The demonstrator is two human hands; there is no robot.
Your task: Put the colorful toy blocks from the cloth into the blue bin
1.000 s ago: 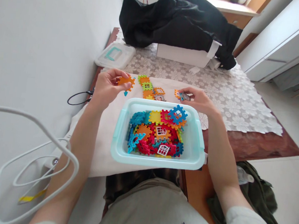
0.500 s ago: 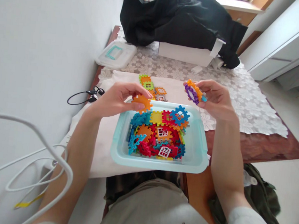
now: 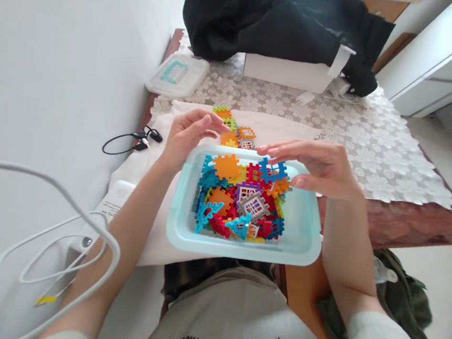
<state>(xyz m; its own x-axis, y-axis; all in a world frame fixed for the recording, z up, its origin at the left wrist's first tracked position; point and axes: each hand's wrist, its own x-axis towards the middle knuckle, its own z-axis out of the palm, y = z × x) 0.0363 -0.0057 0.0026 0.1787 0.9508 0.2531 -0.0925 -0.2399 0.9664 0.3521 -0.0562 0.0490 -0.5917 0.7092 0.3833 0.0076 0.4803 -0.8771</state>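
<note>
A pale teal plastic box holds a heap of notched, interlocking toy tiles in many colours. On top of the heap lie an orange tile, a grey window tile, a light-blue triangular piece and a blue window tile. My left hand hovers over the box's far left corner, fingers apart, holding nothing. Above the far right part of the box is my right hand, its fingers stretched out and empty, close to the blue tile. Behind the box, several more tiles lie on white cloth.
A clear lid with a teal handle lies at the back left. A black cover drapes over a white box at the back. Black earphones sit by the wall, and a white cable loops at the left.
Both hands have let go of their tiles. The orange tile from my left hand and the purple, grey and light-blue pieces now lie in the box. My right hand has moved left and lower.
</note>
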